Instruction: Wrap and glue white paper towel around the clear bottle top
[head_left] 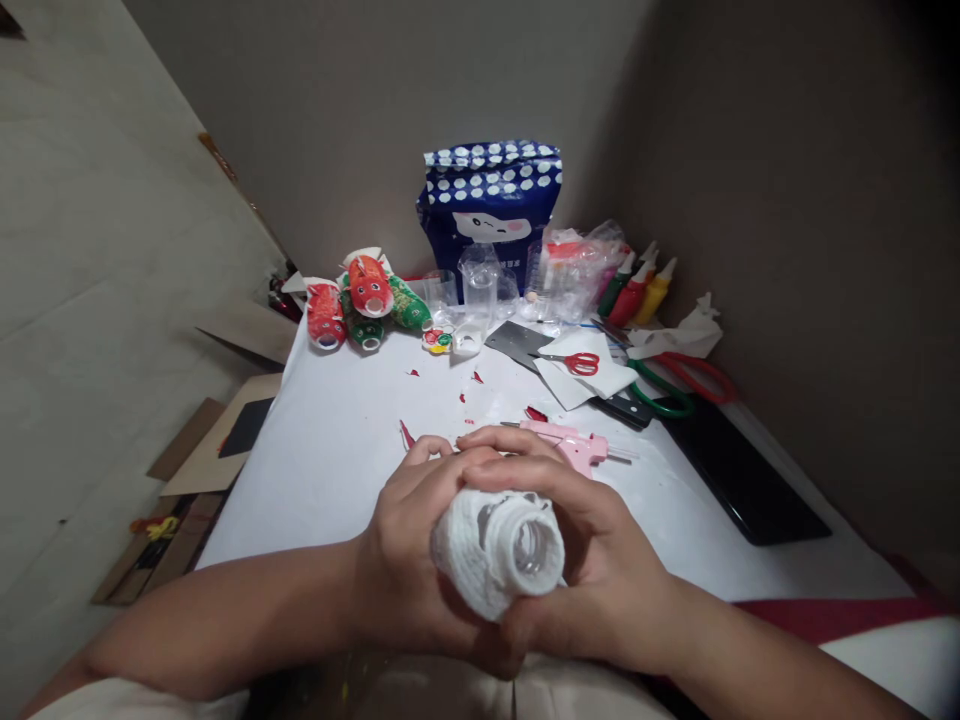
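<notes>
Between my two hands is a clear plastic bottle (480, 545) wrapped in white paper or cloth, its open mouth turned toward me. My left hand (409, 540) curls around its left side. From the right, my right hand (600, 540) is wrapped over the top and under the neck. The bottle's far end is hidden behind my fingers. Just beyond my hands lies a pink glue gun (570, 442) on the white-covered table (322, 450), with small red scraps (477, 377) scattered near it.
Red and green painted fish-like bottles (371, 285) stand at the back left. Behind are clear cups (478, 285) and a blue bag (487, 210). Red-handled scissors (581, 363), a knife (622, 408), paint bottles (655, 292) and a black tray-like slab (739, 470) lie to the right.
</notes>
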